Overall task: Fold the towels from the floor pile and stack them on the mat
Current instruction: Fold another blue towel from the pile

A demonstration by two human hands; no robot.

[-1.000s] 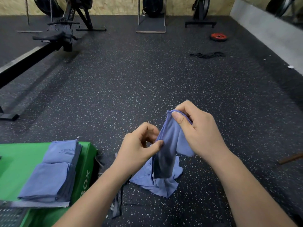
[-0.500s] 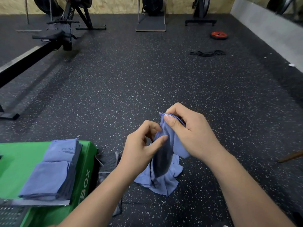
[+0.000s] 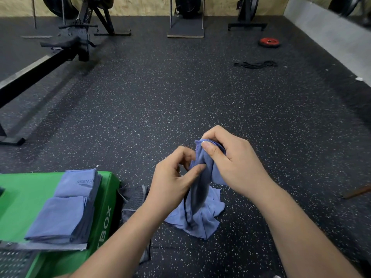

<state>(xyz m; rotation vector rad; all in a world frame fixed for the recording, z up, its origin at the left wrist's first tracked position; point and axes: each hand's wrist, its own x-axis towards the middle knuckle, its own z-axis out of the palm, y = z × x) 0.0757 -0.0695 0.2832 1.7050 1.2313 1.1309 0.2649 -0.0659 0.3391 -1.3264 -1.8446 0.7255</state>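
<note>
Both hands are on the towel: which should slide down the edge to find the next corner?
Left, probably. The right hand pinches the top corner of the towel and can anchor it; the left hand pinches the edge just below.

Speckled black rubber floor (image 3: 180,93), plywood wall (image 3: 144,6) behind

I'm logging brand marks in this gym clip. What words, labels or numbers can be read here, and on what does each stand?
"ITNESS", upside down, probably "FITNESS" with an unclear first letter: on the far folded towel on the green box.
"BOX", running up the side wall of the green box; any letters below it are covered.
Red weight plate: any marking is too small to read.
</note>
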